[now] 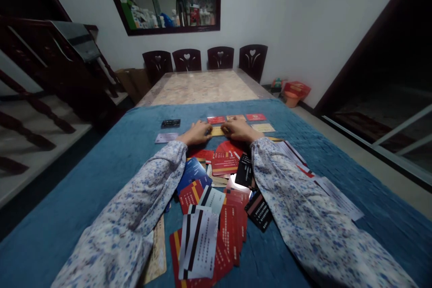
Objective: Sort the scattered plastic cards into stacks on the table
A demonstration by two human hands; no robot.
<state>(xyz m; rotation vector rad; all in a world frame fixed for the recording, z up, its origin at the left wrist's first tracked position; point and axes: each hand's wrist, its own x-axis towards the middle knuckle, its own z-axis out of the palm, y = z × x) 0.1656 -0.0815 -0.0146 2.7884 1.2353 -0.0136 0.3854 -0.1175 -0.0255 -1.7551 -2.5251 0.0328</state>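
Note:
A yellow card (217, 131) lies between my two hands at the far part of the blue cloth. My left hand (196, 133) has its fingers curled at the card's left end, and my right hand (239, 129) closes on its right end. Just beyond are a red card (216, 119), an orange-toned card (235, 118) and another red card (255, 117). A cream card (263, 128) is to the right of my right hand. Left of my left hand lie a black card (170, 123) and a lilac card (166, 137).
Between my forearms spreads a loose heap of cards, with red cards (229, 229), white striped cards (202, 245) and a blue card (192, 175). More white cards (339, 198) lie beside my right sleeve. The blue cloth (111, 180) covers the near table; several chairs (220, 58) stand behind.

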